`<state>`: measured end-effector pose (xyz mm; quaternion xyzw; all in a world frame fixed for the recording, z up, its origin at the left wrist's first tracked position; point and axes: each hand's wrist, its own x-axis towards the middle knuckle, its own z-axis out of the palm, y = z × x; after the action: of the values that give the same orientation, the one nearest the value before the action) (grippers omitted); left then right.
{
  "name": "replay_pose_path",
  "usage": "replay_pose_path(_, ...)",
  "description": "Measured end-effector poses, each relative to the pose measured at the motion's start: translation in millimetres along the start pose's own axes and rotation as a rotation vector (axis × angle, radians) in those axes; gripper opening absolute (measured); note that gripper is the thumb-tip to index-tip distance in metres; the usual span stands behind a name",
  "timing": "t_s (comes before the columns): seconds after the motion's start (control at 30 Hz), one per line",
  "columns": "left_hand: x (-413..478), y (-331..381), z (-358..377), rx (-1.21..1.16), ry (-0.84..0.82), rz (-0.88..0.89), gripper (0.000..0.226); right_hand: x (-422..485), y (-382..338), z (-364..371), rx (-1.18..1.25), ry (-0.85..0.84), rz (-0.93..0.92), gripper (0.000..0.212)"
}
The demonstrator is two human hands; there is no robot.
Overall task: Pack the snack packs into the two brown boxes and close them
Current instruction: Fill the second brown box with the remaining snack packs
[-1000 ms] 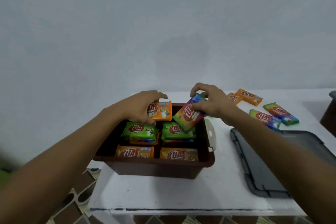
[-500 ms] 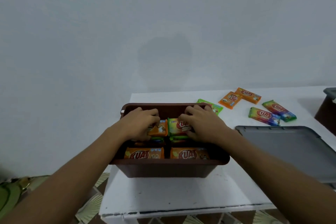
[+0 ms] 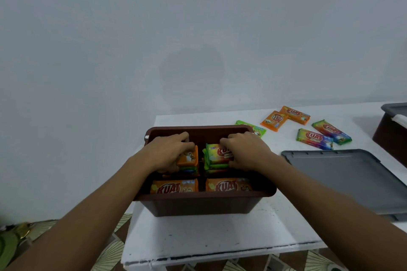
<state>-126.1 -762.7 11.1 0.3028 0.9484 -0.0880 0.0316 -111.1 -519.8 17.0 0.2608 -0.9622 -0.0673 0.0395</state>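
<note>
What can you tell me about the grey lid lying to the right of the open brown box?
The grey lid looks like moulded plastic, rectangular with rounded corners and a raised rim around a flat, plain panel. It lies flat on the white table, detached, just right of the open brown box, with its right part cut off by the frame. The person's right forearm crosses in front of its near-left corner; whether they touch cannot be told. Nothing rests on it.

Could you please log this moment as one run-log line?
left hand: on orange snack pack | right hand: on green snack pack | brown box: open | grey lid: on table
</note>
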Motion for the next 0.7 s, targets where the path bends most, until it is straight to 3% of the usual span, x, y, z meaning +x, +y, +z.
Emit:
replay_pose_path(0.2, 1, 1, 3, -0.011, -0.023, 0.036, 0.082, 2, 1, 1, -0.013, -0.009, 0.01, 0.056)
replay_pose_path(0.37, 1, 2, 4, 0.027, -0.025, 0.02, 0.071, 1, 0, 1, -0.052, 0.005, -0.014, 0.065)
replay_pose_path(0.7, -12, 10, 3, 0.021, -0.037, 0.008, 0.075, -9, -4, -5, -0.017, -0.024, -0.014, 0.061)
